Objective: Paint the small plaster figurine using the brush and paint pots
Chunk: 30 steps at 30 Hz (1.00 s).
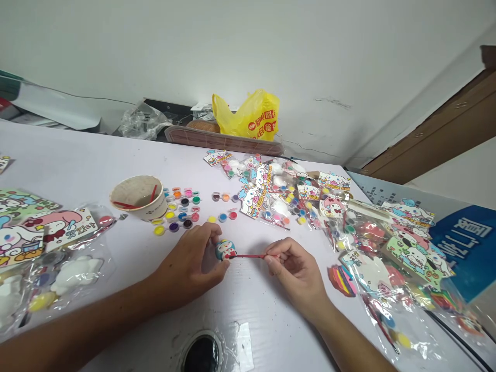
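Observation:
My left hand (199,256) curls around a small painted figurine (225,249), blue on top with white and red below, gripping it between thumb and fingers just over the white table. In my right hand (292,266) a thin red paintbrush (250,256) is pinched, lying level and pointing left. The dark brush tip touches the lower front of the figurine. Beyond my left hand are several small paint pots (187,224) in bright colours. A paper cup (136,197) with murky liquid and red brush handles in it stands behind them.
Packaged craft kits (267,194) in clear bags spread over the right side; more kit bags (77,274) lie at the left. A painted rainbow-striped piece (342,280) sits right of my right hand. A yellow plastic bag (248,116) stands by the wall. A round dark opening (201,354) is near the front.

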{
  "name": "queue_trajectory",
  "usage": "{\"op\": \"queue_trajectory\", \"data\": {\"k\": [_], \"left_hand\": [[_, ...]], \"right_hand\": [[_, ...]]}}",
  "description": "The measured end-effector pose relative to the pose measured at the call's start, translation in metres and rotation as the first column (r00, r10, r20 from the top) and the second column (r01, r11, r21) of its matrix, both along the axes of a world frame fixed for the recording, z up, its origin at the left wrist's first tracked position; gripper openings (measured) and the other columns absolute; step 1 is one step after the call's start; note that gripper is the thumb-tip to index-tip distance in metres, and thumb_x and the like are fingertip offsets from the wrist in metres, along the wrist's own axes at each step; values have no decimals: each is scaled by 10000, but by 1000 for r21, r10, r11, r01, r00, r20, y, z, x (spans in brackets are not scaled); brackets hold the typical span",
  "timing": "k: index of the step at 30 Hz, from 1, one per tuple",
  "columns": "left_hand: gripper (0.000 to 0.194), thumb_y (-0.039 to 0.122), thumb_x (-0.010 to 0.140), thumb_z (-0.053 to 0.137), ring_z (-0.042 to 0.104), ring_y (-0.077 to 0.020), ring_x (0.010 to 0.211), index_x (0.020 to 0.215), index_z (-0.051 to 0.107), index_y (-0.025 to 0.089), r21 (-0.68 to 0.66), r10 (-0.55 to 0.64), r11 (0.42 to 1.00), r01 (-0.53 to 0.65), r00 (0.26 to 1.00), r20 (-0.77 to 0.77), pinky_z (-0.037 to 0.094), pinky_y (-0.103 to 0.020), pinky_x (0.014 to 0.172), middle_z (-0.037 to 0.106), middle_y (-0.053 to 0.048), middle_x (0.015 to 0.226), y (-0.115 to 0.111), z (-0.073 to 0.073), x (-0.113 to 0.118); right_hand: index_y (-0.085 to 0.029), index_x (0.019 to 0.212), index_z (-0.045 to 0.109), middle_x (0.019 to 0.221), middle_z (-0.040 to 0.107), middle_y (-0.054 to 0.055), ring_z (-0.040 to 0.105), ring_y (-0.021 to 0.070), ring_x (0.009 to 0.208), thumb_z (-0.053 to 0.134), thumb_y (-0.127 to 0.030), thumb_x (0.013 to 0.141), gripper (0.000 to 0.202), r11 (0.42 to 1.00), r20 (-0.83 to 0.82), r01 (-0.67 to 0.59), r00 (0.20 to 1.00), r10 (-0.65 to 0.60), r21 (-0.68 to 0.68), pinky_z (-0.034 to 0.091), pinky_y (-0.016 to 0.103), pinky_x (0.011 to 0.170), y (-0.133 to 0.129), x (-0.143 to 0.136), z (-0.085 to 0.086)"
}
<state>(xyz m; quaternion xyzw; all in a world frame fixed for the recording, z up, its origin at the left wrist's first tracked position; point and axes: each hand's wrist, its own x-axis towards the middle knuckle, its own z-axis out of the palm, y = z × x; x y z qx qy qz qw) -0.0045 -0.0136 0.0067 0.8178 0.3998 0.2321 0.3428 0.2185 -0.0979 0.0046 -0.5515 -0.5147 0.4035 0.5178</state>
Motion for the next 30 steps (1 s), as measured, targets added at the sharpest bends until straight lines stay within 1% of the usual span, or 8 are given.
{"op": "queue_trajectory", "data": {"k": [6, 10, 15, 21, 25, 30], "left_hand": [[281, 361, 825, 518, 534, -229, 899, 1055, 479, 206, -6, 7, 1000, -8, 1000, -4, 480, -404, 797, 573, -54, 991, 0, 1, 0], [286, 374, 825, 515, 533, -230, 898, 1056, 473, 211, -15, 5, 1000, -5, 1000, -10, 474, -404, 805, 569, -53, 995, 0, 3, 0], [274, 365, 822, 512, 538, -233, 890, 1043, 483, 205, -3, 8, 1000, -9, 1000, -26, 482, -395, 776, 580, -56, 985, 0, 3, 0], [272, 382, 825, 513, 545, -237, 898, 1038, 482, 214, 9, 14, 1000, -14, 1000, -11, 479, -390, 789, 587, -55, 984, 0, 3, 0], [258, 362, 819, 512, 539, -235, 888, 1027, 484, 212, -4, 9, 1000, -9, 1000, -28, 473, -388, 768, 583, -54, 976, 0, 3, 0], [270, 359, 820, 512, 529, -234, 886, 1041, 471, 209, -9, -2, 1000, 1, 1000, -23, 465, -405, 792, 576, -57, 983, 0, 1, 0]], "right_hand": [[-215, 821, 615, 770, 645, 19, 512, 147, 647, 687, -315, 885, 139, 1000, -1, -7, 1000, 7, 19, 415, 279, 598, 2, 5, 3], [-216, 823, 617, 769, 644, 16, 511, 148, 657, 689, -310, 884, 134, 1000, -6, -23, 1000, 23, 9, 416, 279, 613, 2, 6, 4], [-214, 819, 617, 774, 641, 19, 511, 147, 656, 695, -316, 878, 141, 1000, -23, -10, 1000, 10, 16, 414, 277, 604, 3, 6, 4], [-217, 816, 611, 778, 646, 23, 521, 150, 662, 697, -311, 876, 142, 1000, -33, -23, 999, 23, 13, 426, 278, 607, 3, 6, 4], [-221, 806, 610, 797, 634, 24, 538, 147, 663, 705, -312, 867, 145, 999, -71, -19, 997, 23, 50, 437, 271, 593, 5, 8, 7], [-219, 807, 604, 795, 624, 21, 539, 142, 656, 695, -310, 876, 146, 998, -102, -50, 993, 53, 29, 436, 265, 584, 4, 5, 7]]}}
